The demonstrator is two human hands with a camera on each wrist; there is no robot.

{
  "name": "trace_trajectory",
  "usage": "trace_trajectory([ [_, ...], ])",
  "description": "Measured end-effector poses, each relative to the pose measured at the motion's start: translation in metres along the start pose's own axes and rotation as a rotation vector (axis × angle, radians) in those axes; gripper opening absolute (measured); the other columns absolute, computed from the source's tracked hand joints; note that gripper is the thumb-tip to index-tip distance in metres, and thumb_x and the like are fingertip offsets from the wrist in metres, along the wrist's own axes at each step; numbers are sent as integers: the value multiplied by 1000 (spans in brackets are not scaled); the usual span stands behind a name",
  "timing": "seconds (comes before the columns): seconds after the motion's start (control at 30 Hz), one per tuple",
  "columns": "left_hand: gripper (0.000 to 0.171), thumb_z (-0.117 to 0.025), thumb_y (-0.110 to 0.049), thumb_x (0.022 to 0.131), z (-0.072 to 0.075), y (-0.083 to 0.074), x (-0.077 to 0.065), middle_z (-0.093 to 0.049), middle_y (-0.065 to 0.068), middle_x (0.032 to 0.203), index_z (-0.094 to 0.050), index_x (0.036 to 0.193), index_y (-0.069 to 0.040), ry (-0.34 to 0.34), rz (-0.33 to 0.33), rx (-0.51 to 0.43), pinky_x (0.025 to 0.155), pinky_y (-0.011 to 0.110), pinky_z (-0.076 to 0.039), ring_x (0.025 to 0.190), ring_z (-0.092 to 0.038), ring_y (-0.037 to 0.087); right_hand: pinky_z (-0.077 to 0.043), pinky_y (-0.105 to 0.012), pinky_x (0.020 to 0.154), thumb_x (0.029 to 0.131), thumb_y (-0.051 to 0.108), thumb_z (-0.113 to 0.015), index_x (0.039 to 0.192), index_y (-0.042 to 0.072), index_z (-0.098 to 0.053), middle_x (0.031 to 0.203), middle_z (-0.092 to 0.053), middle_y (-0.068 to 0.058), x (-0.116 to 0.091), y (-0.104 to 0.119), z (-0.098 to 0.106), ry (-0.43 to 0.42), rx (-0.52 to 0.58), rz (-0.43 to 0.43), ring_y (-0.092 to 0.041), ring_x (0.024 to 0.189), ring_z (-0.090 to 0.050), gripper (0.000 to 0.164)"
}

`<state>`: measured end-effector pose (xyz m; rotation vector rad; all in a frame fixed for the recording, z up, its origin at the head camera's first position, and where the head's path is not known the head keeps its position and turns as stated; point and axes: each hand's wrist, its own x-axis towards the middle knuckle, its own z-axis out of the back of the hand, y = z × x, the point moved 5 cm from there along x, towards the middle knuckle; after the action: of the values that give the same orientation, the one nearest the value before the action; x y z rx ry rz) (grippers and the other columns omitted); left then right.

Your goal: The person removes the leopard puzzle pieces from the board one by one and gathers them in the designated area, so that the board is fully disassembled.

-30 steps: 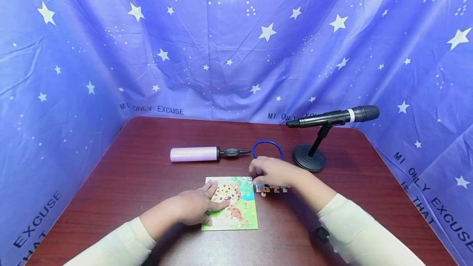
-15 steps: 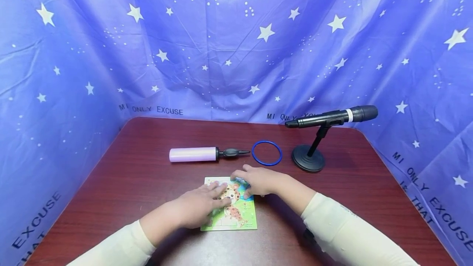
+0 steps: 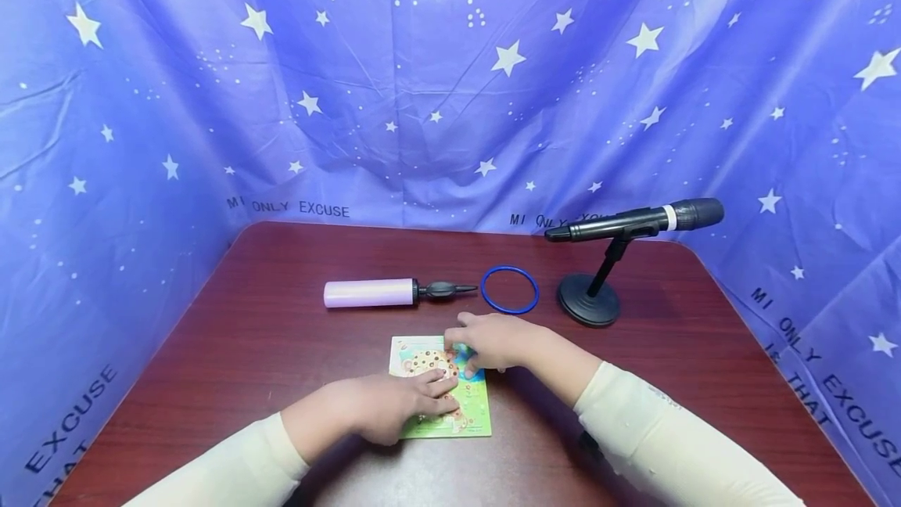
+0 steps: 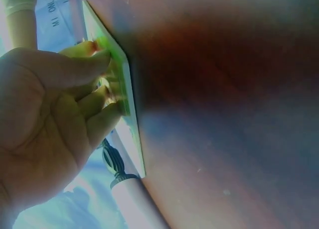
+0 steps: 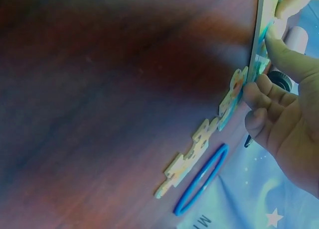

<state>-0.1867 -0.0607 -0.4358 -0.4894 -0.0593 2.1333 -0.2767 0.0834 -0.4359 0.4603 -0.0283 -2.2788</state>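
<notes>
A square jigsaw puzzle board [image 3: 477, 415] with a spotted cartoon animal lies flat on the table. My left hand [image 3: 397, 407] rests across its lower left part, fingers stretched over the picture; in the left wrist view the thumb [image 4: 84, 67] and fingertips meet the board. My right hand [image 3: 498, 339] is at the upper right corner, thumb [image 5: 281, 55] on the surface and other fingers loosely bent by the edge, with no piece visible between them. Loose puzzle pieces [image 5: 188, 157] lie beside the board in the right wrist view, hidden behind my right hand in the head view.
Behind the board lie a lilac hand pump [image 3: 369, 293] with a black nozzle and a blue ring [image 3: 510, 312]. A microphone [image 3: 633, 223] on a round-based black stand [image 3: 588, 300] stands at the back right. A starry blue curtain [image 3: 394, 84] encloses the table [image 3: 246, 335].
My right hand has moved left from the loose pieces onto the board's upper right corner. My left hand has slid down and right across the picture, uncovering the upper left.
</notes>
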Motion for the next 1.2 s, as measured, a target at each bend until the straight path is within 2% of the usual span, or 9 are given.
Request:
trace_trajectory([
  [0.1,92,-69,8,74,2,0,3,-27,-12,161,-40,150,-36,25,-4,-12,56,16,-41,149,-23,14,-49,-24,60,85,41,-73,119,39,-57,114,-49,4,1,0,3,-6,-59,14,-7,61,-57,38],
  [0.23,90,-69,6,76,3,-1,4,-27,-12,161,-40,149,-38,44,8,-19,56,16,-41,149,-24,13,-49,-30,69,80,48,-76,115,40,-58,111,-50,6,2,1,7,-39,-153,48,-9,83,-54,41],
  [0.4,91,-70,6,75,4,-3,4,-27,-13,161,-40,149,-39,35,12,-3,53,17,-40,149,-24,12,-51,-32,79,79,45,-79,112,34,-57,111,-54,9,1,0,9,-69,-122,65,-11,97,-54,41],
  [0.5,90,-70,5,76,5,-3,4,-27,-13,161,-40,149,-39,36,17,6,53,18,-40,149,-24,12,-50,-34,87,84,34,-76,113,30,-57,110,-57,11,-2,-1,10,-100,-47,74,-11,105,-54,34],
  [0.57,90,-71,4,76,5,-2,4,-27,-13,160,-41,148,-39,36,17,14,53,17,-40,148,-25,12,-49,-34,88,89,27,-73,113,27,-58,106,-58,11,-5,-2,11,-135,22,71,-10,105,-53,29],
  [0.7,89,-71,3,76,3,-2,3,-28,-12,160,-42,148,-39,33,17,18,53,17,-40,148,-25,12,-48,-30,80,92,18,-69,110,20,-58,93,-56,9,-9,-9,18,-208,198,41,-7,91,-53,21],
  [0.87,90,-68,6,75,2,-1,2,-26,-12,161,-41,148,-39,31,18,1,52,17,-39,149,-24,13,-46,-25,71,92,18,-68,94,18,-61,85,-57,10,-17,-30,27,-264,366,19,-6,77,-53,8],
  [1.07,90,-67,8,76,1,0,2,-26,-10,161,-41,149,-37,30,3,-13,56,15,-40,149,-23,15,-52,-33,68,97,23,-61,91,18,-61,82,-61,3,-38,-67,30,-199,579,-86,-21,77,-62,8],
  [1.2,89,-65,10,76,1,1,1,-26,-9,162,-42,149,-35,28,-3,-39,60,14,-40,150,-23,16,-52,-37,62,98,25,-60,91,17,-63,82,-62,-1,-56,-91,27,-142,634,-137,-27,75,-64,11],
])
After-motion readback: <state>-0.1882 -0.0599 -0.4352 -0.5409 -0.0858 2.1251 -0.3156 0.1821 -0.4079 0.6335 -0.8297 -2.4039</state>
